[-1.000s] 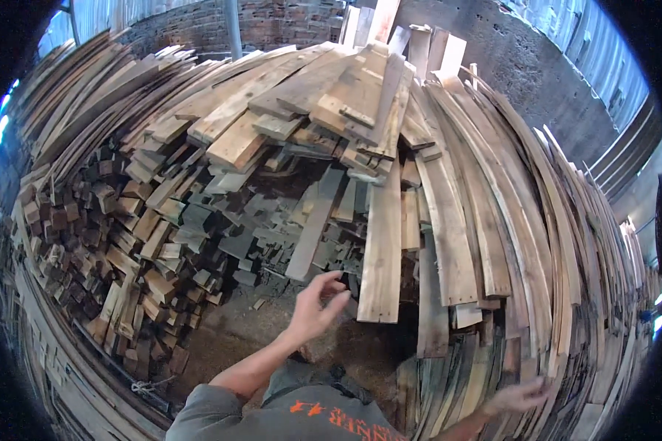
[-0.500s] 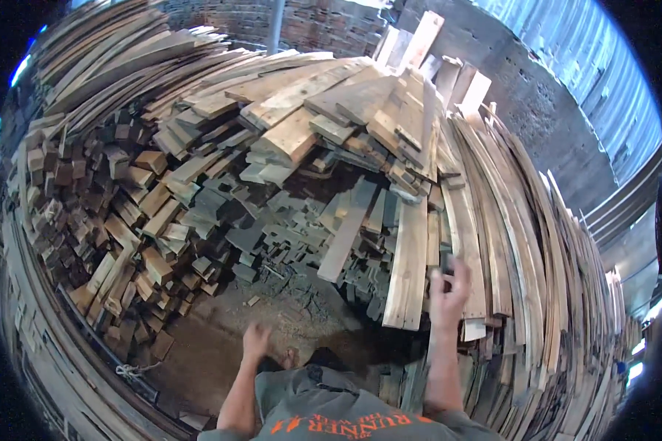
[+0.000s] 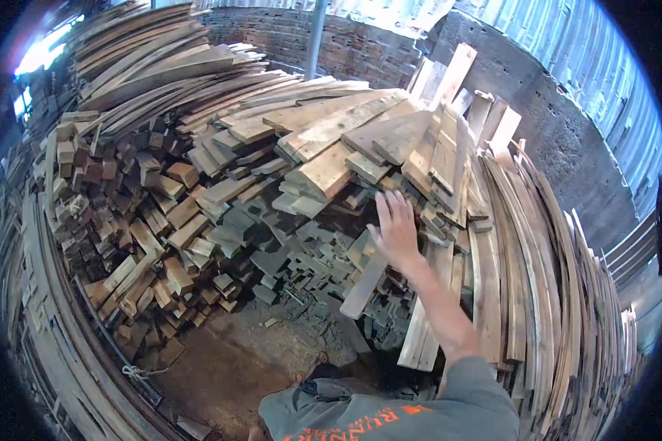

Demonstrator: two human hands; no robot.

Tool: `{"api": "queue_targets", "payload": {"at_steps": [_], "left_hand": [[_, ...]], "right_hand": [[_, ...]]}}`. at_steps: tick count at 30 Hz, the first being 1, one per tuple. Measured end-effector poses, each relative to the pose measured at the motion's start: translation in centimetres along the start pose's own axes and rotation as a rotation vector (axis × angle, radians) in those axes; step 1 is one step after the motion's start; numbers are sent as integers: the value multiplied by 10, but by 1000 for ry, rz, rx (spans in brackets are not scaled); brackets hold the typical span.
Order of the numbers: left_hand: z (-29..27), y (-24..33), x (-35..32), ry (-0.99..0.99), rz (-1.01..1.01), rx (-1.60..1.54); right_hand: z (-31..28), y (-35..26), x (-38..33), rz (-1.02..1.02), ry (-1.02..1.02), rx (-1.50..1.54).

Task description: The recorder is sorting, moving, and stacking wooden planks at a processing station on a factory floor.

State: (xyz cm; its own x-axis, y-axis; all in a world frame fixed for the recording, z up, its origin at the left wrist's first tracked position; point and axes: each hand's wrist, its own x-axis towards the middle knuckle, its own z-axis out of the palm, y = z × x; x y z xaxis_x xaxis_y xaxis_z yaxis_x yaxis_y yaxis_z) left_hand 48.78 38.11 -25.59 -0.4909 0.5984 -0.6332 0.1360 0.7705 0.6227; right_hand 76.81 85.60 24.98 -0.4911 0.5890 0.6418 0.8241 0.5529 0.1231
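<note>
My right hand is stretched out over the wood pile with its fingers apart and nothing in it. Below its palm lies a loose narrow grey-brown board, its upper end hidden behind the hand. Whether the fingertips touch the wood around them, I cannot tell. Just above the fingers, thick pale planks jut out from the stack. A long light plank slopes down beside my right forearm, which partly covers it. My left hand does not show.
Short square-cut timbers are heaped on the left. Long boards lean along the right, with a concrete wall behind. Small offcuts fill the hollow in the middle. A metal rail with a tied cord runs at the lower left.
My right hand has moved up and left, from beside the light plank to above the grey-brown board, and its fingers have spread. My left hand has left the view. The view has shifted.
</note>
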Motion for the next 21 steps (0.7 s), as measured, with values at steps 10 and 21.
{"api": "queue_targets", "payload": {"at_steps": [10,21], "left_hand": [[-7,174,31,237,171,-668],[-89,399,42,-61,564,-525]], "right_hand": [[79,41,129,-58,-518,-334],[85,29,167,-155,-505,-395]]}}
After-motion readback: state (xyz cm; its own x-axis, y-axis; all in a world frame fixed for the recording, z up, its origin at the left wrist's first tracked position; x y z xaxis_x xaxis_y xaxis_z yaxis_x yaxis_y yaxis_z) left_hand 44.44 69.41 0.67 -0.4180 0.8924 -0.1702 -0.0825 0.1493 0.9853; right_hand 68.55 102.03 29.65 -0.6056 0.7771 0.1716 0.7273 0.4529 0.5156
